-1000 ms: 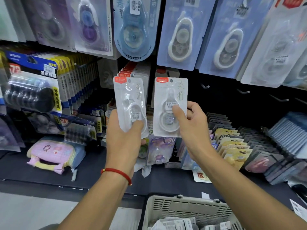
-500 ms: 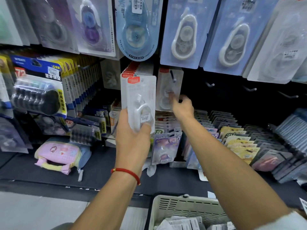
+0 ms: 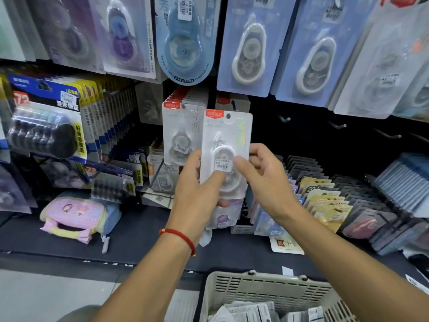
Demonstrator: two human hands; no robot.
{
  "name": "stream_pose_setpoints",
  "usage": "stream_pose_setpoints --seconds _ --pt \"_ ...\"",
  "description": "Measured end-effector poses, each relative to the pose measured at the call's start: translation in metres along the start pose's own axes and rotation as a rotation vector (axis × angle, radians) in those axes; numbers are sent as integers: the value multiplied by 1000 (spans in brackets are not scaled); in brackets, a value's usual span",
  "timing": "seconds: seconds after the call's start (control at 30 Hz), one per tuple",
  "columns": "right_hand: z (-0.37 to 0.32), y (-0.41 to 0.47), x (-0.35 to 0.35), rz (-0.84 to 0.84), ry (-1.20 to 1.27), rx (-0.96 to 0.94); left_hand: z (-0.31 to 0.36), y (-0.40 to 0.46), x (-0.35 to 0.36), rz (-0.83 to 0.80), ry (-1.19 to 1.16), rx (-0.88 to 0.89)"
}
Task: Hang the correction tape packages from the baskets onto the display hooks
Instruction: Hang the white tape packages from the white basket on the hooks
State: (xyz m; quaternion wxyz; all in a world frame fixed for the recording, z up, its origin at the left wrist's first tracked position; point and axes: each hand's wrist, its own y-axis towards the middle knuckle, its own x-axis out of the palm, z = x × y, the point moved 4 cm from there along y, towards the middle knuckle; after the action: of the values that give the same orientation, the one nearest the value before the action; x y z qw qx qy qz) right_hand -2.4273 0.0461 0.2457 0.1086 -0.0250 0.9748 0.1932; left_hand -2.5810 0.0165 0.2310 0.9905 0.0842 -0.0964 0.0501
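Head view: package [image 3: 226,145] pinched by left hand [image 3: 197,189] and right hand [image 3: 262,180], below hook [image 3: 233,105]; hole to be threaded next.

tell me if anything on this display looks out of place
A pink and blue pouch lies loose on the shelf ledge at lower left instead of hanging, and a red-printed card lies flat on the ledge below the racks.

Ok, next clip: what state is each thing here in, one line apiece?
Front package: held upright by both hands, not on a hook.
Left hand: grip on the package's lower part, thumb on the blister.
Right hand: pinching its right edge.
Package behind: hanging on its hook.
Basket: on the floor side, packages inside.
Right-hand hooks: bare.
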Motion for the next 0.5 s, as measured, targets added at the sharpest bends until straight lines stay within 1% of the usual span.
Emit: stream_pose_setpoints --seconds 0.07,0.13,0.37,0.43,0.5 --pt "-3 -1 -4 46 -5 -4 1 -1 5 -14 20 35" --pt "-6 1 -6 106 -11 -4 2 -1 5 21 57 61" --pt "0 8 -6 206 -35 21 -6 4 2 72 82 53" --pt "9 15 -5 235 -84 30 -7 6 -2 86 220 89" --pt "21 32 -3 255 -169 64 -5 11 -8 150 501 157"
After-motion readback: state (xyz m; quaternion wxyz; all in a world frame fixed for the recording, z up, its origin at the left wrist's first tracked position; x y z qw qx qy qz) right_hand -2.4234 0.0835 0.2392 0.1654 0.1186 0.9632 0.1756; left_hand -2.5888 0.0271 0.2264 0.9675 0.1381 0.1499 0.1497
